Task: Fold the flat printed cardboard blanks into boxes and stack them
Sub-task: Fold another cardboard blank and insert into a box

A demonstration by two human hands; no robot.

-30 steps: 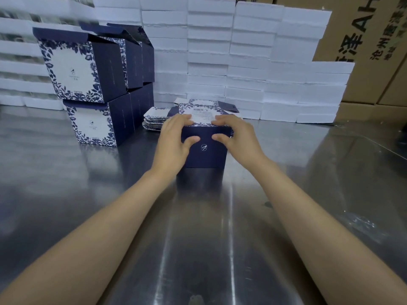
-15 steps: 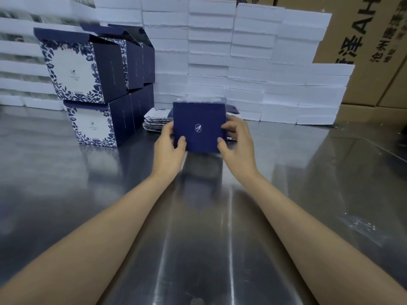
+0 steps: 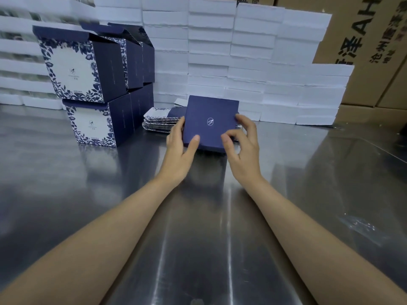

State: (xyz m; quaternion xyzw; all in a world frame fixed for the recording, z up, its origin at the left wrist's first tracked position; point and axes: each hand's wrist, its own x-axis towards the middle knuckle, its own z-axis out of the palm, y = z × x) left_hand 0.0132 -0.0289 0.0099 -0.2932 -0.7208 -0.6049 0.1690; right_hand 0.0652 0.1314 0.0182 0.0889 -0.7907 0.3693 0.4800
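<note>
A navy folded box (image 3: 210, 123) with a small white logo on its facing panel is held just above the steel table (image 3: 110, 205) at centre. My left hand (image 3: 179, 150) grips its left edge, thumb on the front face. My right hand (image 3: 243, 148) holds the right edge, thumb on the lower front, fingers curled round the side. Behind the box lies a pile of flat printed blanks (image 3: 159, 121). Folded blue-and-white floral boxes (image 3: 88, 84) stand stacked two high at the left.
A wall of white foam slabs (image 3: 253, 58) runs along the back of the table. Brown shipping cartons (image 3: 370, 51) stand at the right rear. A scrap of clear plastic film (image 3: 356, 225) lies on the table at the right.
The box has been lifted off the table and tipped so its navy logo panel faces me. Both hands have shifted from its top to its side edges.
</note>
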